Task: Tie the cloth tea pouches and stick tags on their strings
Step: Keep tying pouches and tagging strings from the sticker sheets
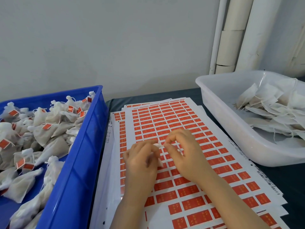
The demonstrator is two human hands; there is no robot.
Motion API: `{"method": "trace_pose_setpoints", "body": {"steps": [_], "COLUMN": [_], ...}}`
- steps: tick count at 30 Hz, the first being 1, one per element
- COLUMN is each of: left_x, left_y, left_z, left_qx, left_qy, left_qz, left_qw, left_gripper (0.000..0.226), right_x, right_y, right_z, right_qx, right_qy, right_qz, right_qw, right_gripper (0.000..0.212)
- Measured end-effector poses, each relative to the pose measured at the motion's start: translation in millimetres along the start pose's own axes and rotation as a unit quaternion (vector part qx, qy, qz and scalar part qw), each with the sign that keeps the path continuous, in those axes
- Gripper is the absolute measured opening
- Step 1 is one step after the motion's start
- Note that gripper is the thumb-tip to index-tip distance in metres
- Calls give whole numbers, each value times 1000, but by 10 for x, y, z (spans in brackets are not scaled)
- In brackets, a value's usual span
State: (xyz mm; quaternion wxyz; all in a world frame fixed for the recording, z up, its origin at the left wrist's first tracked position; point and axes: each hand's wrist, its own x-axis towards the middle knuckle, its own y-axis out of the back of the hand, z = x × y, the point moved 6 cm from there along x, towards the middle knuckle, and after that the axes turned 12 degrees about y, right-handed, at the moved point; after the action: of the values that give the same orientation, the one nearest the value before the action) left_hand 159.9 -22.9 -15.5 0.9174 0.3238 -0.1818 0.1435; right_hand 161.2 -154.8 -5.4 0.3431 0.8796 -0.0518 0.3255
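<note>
Over the middle of the table (290,184), the left hand (142,161) is curling its fingers round a white cloth tea pouch (159,162), while the right hand (183,152) is pinching the pouch's top in a narrow grip. Sheets of red tags (165,119) are lying beneath. Tagged pouches (46,129) are filling the blue crate (79,162) at the left edge, untied pouches (272,109) the white tub (222,116) at the right.
</note>
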Motion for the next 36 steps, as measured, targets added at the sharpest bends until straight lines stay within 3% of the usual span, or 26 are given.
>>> {"method": "trace_pose_setpoints", "body": {"steps": [2, 4, 6, 8, 12, 17, 22, 24, 26, 32, 36], "left_x": [-1, 14, 30, 44, 63, 82, 80, 80, 81, 101, 98], "left_y": [16, 62, 10, -60, -51, -25, -44, -48, -44, -43, -78], "left_z": [1, -59, -121, -195, -228, -164, -224, -254, -292, -417, -322], "left_qx": [31, 27, -45, -140, -249, -286, -344, -360, -353, -278, -201], "left_qy": [-34, 30, 106, 207, 311, 285, 307, 320, 333, 320, 243], "left_qz": [55, 86, 15, -72, -96, -108, -125, -111, -90, -48, -62], "left_qw": [997, 995, 993, 966, 912, 908, 879, 869, 870, 904, 947], "left_gripper": [17, 10, 20, 42, 45, 17, 29, 43, 44, 8, 16], "right_x": [-19, -31, -31, -27, -34, -36, -50, -58, -68, -37, -26], "right_y": [-59, -81, -97, -112, -149, -197, -261, -283, -309, -240, -180], "right_z": [-25, -52, -68, -71, -88, -149, -184, -188, -188, -137, -87], "right_qx": [55, 95, 116, 121, 118, 88, 68, 73, 68, 61, 53], "right_qy": [-12, -10, -8, -7, -14, 13, 61, 71, 76, 51, 41], "right_qz": [-19, -15, -20, -30, -48, -75, -105, -116, -126, -73, -46], "right_qw": [998, 995, 993, 992, 992, 993, 990, 988, 987, 994, 997], "right_gripper": [22, 24, 25, 25, 20, 9, 11, 10, 10, 10, 12]}}
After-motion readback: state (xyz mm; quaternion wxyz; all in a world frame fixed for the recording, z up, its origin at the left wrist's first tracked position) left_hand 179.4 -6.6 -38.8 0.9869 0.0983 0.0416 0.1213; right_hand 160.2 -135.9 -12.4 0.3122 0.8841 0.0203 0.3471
